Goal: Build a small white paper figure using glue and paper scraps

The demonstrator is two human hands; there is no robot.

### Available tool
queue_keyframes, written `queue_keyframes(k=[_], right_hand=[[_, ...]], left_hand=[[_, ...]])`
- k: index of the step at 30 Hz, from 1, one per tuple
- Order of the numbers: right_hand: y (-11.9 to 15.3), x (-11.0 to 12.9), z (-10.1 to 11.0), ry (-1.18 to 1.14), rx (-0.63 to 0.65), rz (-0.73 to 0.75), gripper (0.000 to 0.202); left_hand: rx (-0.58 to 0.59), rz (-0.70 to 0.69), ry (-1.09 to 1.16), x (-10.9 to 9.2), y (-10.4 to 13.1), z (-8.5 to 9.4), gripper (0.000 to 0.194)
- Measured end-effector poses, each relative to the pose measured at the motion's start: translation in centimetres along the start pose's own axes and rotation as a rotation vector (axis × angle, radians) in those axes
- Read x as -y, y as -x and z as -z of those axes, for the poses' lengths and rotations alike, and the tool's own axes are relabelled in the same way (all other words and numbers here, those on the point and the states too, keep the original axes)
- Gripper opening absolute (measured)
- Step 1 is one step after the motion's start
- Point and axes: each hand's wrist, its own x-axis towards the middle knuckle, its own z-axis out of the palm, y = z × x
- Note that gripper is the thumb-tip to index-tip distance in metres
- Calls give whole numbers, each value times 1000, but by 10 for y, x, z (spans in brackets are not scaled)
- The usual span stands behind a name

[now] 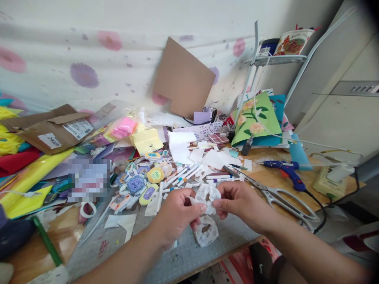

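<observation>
Between my two hands is a crumpled white paper piece (204, 192) with two ring-like loops, one above the other, each with a ragged hole. My left hand (181, 211) pinches its left side near the narrow middle, thumb on top. On the opposite edge, my right hand (237, 201) pinches the upper loop between thumb and fingers. The lower loop hangs just above or against the grey cutting mat (233, 232); I cannot tell which. Capped markers (189, 173) lie just beyond the hands. Large metal scissors (275, 195) rest to the right of my right hand.
Small coloured paper badges (136, 184) are heaped left of the markers, with white paper scraps (219, 157) behind. A blue glue gun (288, 169) lies at the right, its cable trailing past the scissors. A cardboard box (56, 128) stands at the left; a brown board (183, 77) leans behind.
</observation>
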Motion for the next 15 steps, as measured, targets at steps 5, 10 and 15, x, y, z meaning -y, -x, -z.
queue_keyframes(k=[5,10,15], right_hand=[[0,-10,-11,-83,-84,9,36],[1,-8,-8,-32,-7,49,35],[4,-9,-6,88,-67,73,40]], left_hand=[[-13,-130,215,9,-1,-3,20],[3,-139,106,12,-4,1,21],[15,-90,48,8,-3,2,24]])
